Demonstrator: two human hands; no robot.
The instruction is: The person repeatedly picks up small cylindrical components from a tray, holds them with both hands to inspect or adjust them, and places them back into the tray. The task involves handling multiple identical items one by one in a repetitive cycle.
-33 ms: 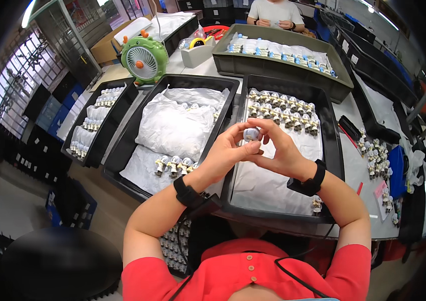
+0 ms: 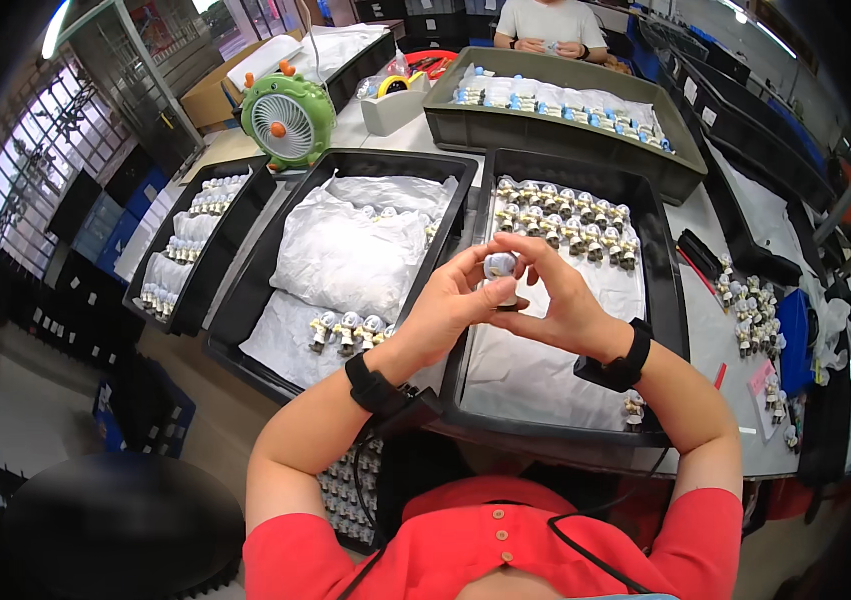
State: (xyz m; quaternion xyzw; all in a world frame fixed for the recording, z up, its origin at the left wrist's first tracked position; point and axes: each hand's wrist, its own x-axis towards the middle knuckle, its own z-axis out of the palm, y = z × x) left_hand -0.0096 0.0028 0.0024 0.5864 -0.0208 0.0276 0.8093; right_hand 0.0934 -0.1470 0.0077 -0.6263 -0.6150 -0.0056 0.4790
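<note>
Nothing has shifted since the earlier frame: the 2 hands, left hand and right hand, remain closed around 1 small white figurine. It sits pinched between their fingertips above the black tray on the counter.

Both forearms rose from the lower edge, bent inward; left hand and right hand met, fingertips pinched together.

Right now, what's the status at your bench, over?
Left hand and right hand both pinch one small white figurine, raised above the black tray. Rows of figurines beyond. Nothing blocking the hands.
</note>
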